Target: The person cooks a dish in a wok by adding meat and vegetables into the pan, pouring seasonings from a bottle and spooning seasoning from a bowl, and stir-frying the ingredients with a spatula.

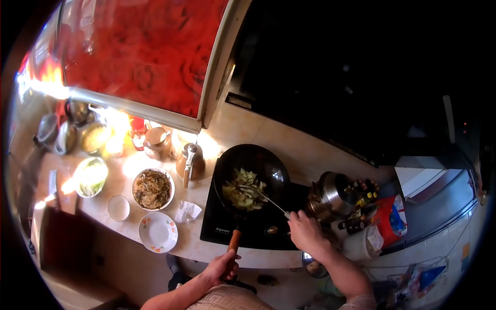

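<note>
A black wok [276, 173] sits on the black stove [212, 219], with pale green and yellowish chopped vegetables [243, 190] in it. My left hand [222, 266] is closed around the wok's wooden handle [234, 241], near the counter's front edge. My right hand [307, 231] grips a spatula [276, 205] with a thin metal shaft. The shaft slants up and left over the wok's rim, and its head is among the vegetables, hard to make out.
Left of the stove stand a kettle [198, 166], a bowl of brown shredded food [153, 189], a flowered plate [157, 233], a small white bowl [119, 207] and crumpled paper [187, 211]. A metal pot [330, 194] and several bottles [366, 191] stand right. The dark hood [330, 88] overhangs.
</note>
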`<state>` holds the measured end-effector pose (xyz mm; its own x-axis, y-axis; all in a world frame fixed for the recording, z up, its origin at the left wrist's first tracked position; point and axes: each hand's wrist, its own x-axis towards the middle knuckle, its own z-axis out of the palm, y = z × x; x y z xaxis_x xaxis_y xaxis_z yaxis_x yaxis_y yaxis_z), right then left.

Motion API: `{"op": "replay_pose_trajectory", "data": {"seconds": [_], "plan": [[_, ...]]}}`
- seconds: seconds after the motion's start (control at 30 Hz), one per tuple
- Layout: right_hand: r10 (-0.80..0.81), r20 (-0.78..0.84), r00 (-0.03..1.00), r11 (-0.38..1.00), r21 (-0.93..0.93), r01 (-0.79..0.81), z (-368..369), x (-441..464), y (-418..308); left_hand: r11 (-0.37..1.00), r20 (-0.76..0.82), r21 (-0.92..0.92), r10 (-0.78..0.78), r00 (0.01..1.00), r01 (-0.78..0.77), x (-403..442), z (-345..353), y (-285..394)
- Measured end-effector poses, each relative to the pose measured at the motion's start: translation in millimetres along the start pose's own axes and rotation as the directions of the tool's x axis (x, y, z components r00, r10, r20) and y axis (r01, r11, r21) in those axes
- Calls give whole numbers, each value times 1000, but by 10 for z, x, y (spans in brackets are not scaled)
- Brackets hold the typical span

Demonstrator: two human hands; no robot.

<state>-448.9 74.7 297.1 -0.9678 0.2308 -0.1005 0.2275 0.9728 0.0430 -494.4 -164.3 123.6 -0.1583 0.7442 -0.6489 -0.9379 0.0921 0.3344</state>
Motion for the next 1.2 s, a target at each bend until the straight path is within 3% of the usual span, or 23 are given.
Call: {"op": "replay_pose_trajectory", "data": {"seconds": [0.17,0.27,0.4,0.53,0.57,0.7,0.77,0.8,0.9,1.1,1.2], "plan": [[66,138,988,993,-107,-52,262,-139,-170,1000,25,-6,-11,1000,11,14,-16,-2],[173,81,982,984,32,-176,404,243,-86,1000,34,-19,16,999,-16,18,-19,-30],[190,9,982,972,141,-189,365,324,-142,1000,20,-16,-17,1000,17,-24,5,24],[5,36,999,983,181,-11,605,267,-129,1000,15,-22,-8,1000,9,-14,-6,1],[54,57,997,983,173,-63,560,172,-109,1000,8,-8,-4,1000,4,-13,3,7],[-221,-200,955,964,102,245,429,-255,246,1000,27,15,-7,1000,7,-6,-4,1],[66,112,991,983,161,-84,42,-401,6,1000,15,9,-9,1000,8,37,-5,-27],[57,127,990,989,129,-73,37,-399,-76,1000,18,14,-9,1000,8,44,-2,-33],[58,84,995,988,139,-70,431,-147,-72,1000,23,-3,-7,1000,8,32,5,-17],[221,-68,973,961,185,-205,316,466,-228,999,31,-54,-2,1000,4,-13,19,3],[172,-126,977,981,110,-159,563,679,-313,999,45,-51,13,999,-11,9,-8,-23]]}}
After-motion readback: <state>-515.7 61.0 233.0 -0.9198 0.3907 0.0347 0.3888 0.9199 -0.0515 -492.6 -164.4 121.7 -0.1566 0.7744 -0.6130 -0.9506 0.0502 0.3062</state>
